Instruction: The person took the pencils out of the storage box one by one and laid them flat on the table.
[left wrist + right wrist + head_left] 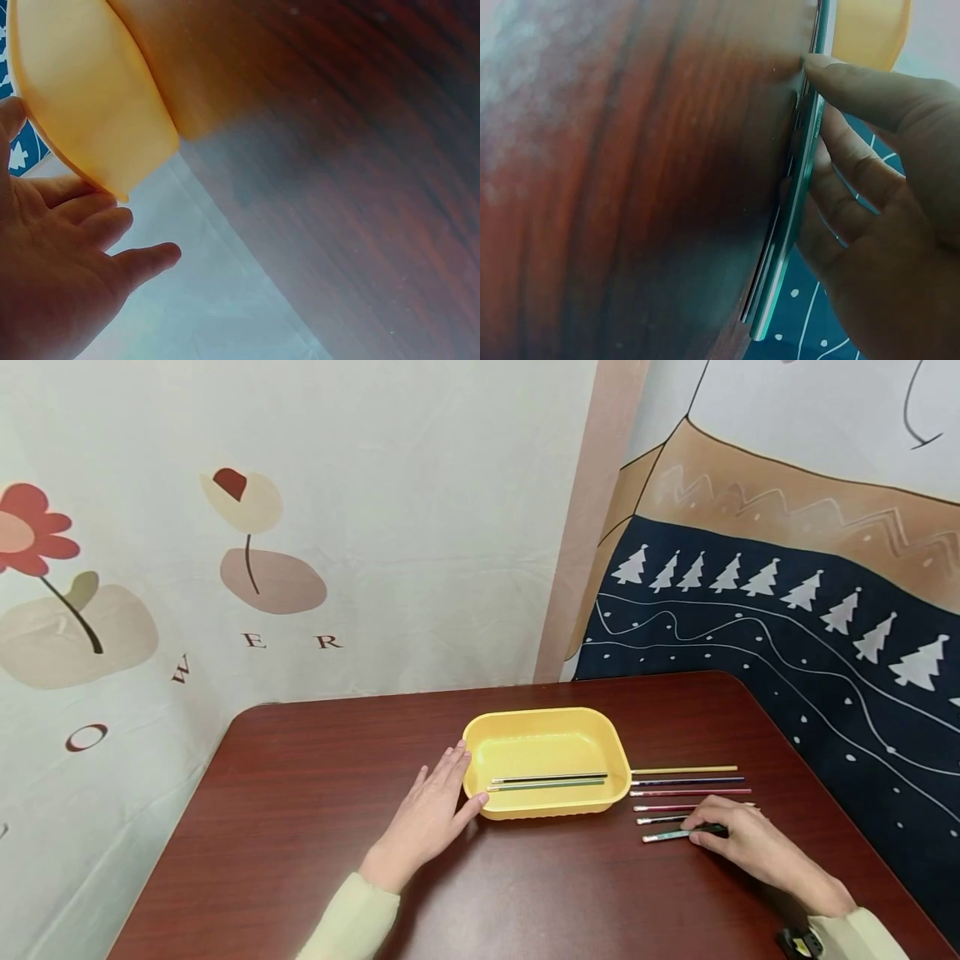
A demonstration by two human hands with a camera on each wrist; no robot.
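Note:
A yellow plastic basin (pixel 551 806) stands on the table, with two pencils (pixel 551 783), one dark and one green, lying lengthwise inside it. My left hand (pixel 431 806) rests its extended fingers against the basin's left rim, thumb at the near left corner; in the left wrist view the fingertips touch the rim (pixel 79 176) from outside. To the right of the basin, my right hand (pixel 738 835) pinches a green pencil (pixel 663 837) between thumb and fingers, close over the tabletop. The right wrist view shows this green pencil (pixel 804 169) running past the thumb tip.
Beside the basin's right end, several pencils lie in a parallel row, including a yellow one (pixel 686 770), a blue one (pixel 686 782) and a black one (pixel 660 820). The brown table (pixel 315 860) meets patterned wall hangings at its back edge.

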